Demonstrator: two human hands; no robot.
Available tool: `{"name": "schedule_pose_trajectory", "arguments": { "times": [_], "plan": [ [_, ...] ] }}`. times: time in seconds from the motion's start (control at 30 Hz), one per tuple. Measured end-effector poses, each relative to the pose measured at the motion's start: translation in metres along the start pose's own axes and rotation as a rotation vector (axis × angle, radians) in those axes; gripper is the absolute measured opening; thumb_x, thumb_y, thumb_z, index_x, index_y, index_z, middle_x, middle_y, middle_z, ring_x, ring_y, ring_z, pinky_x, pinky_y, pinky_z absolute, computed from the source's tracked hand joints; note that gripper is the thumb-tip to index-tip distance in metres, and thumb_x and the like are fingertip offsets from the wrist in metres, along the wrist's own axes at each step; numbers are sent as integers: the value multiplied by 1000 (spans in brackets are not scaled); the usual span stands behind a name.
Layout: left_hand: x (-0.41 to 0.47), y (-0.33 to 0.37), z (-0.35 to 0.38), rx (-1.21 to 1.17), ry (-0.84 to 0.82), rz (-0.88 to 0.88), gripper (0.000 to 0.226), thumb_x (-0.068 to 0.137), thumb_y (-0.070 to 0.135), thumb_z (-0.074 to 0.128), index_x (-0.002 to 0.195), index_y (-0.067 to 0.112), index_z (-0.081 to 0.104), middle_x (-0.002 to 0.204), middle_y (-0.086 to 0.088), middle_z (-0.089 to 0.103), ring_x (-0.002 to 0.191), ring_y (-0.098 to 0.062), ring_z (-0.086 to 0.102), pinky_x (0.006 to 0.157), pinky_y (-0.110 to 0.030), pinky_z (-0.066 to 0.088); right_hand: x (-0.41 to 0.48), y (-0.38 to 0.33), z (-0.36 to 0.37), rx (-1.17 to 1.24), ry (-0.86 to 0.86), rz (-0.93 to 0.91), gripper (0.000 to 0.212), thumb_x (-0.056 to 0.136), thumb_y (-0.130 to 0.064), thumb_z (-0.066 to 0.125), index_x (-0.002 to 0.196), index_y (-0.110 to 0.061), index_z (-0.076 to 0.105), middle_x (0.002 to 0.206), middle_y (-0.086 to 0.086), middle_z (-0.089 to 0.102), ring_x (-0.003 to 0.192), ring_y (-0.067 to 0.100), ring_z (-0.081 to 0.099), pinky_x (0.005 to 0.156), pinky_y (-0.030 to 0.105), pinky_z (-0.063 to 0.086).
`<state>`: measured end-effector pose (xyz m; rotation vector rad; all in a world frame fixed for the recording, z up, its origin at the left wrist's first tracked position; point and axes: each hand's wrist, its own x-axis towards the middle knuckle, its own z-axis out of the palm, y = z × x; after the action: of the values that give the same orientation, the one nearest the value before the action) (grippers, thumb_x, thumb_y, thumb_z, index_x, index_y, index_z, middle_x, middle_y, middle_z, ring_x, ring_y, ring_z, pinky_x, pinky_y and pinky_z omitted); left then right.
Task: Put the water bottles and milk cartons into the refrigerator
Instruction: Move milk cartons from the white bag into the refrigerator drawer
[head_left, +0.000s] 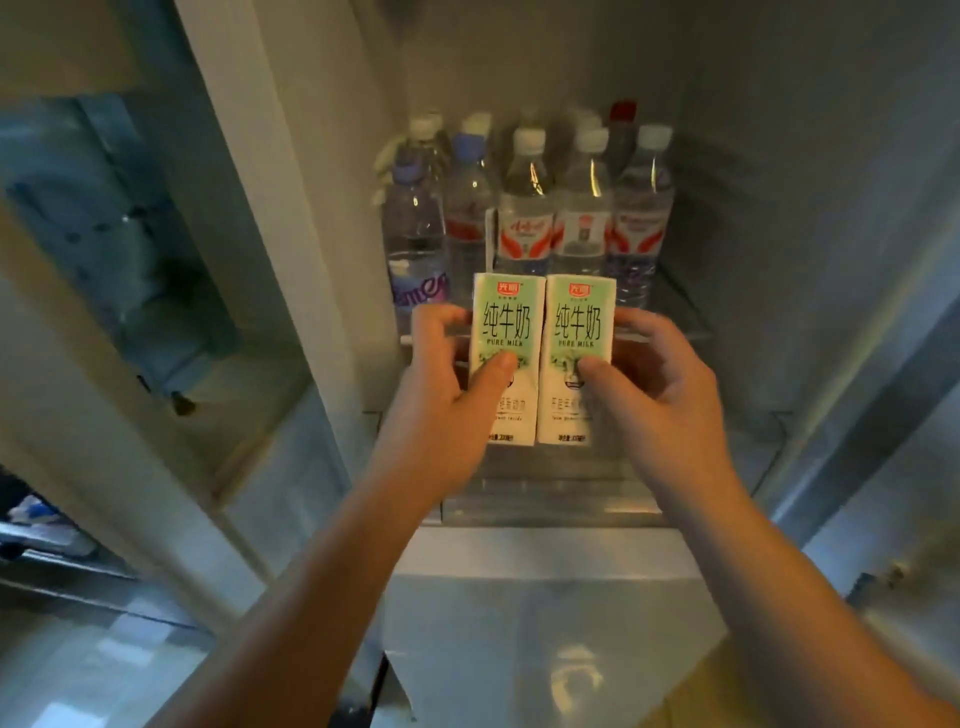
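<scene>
Inside the dim refrigerator (779, 208), water bottles (524, 218) stand in rows at the back of a glass shelf (680, 306); the open door (156, 260) is at left. Before the shelf's front edge, upright and touching side by side, are the left milk carton (506, 322) and right milk carton (579, 322). The left hand (447, 374) grips the first, thumb on its front, fingers curled round its outer side; the right hand (660, 384) grips the second likewise.

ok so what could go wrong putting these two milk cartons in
1. The water bottles stand packed right behind the two milk cartons; pushing the cartons in could topple one.
2. Little shelf shows in front of the bottles, so cartons set at its front edge might tip out.
</scene>
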<state>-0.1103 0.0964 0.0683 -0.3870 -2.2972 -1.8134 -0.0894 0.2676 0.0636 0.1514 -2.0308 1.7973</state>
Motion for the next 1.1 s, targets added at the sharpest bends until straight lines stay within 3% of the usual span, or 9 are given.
{"name": "schedule_pose_trajectory", "arguments": {
  "times": [0.17,0.4,0.53,0.67,0.83,0.97,1.1],
  "plan": [
    [53,8,6,49,-112,-170,18,101,26,51,112,22,38,102,6,68,76,-2,71,55,-16,54,47,8,-12,-29,-70,142,21,93,-20,64,112,-28,63,89,-19,74,82,-3,70,60,12,53],
    [89,-5,23,141,-218,-340,19,102,35,48,113,20,42,90,7,67,59,0,67,43,-11,45,75,26,-26,-147,-63,316,9,93,-29,64,101,-28,67,85,-11,76,81,6,73,69,28,59],
    [105,-13,33,269,-349,-377,21,102,39,47,111,20,45,91,6,68,72,-3,64,51,-19,48,84,34,-35,-276,-118,431,19,92,-38,64,94,-21,71,76,-9,75,71,9,72,77,37,59],
    [114,-24,48,169,-540,-614,23,104,34,43,94,16,53,59,3,66,53,-11,58,45,-24,44,91,48,-42,-391,-179,562,29,92,-40,61,90,-13,72,72,-1,75,66,13,70,75,38,57],
    [128,-46,68,113,-687,-801,35,104,36,36,100,14,62,76,-4,62,54,-12,49,46,-21,38,106,62,-55,-531,-280,720,41,88,-48,64,90,-8,73,76,6,75,72,22,72,71,35,57],
    [135,-62,85,92,-770,-862,31,105,33,35,99,16,60,82,-4,64,60,-12,51,50,-20,40,118,76,-56,-644,-364,810,41,88,-49,64,94,-8,72,85,9,76,86,29,72,88,42,54],
    [139,-71,100,54,-843,-892,22,104,25,41,110,11,57,88,-7,67,68,-15,59,53,-22,47,129,92,-56,-590,-356,947,23,96,-32,59,90,-11,64,76,8,70,65,20,66,63,30,54]
  ]
}}
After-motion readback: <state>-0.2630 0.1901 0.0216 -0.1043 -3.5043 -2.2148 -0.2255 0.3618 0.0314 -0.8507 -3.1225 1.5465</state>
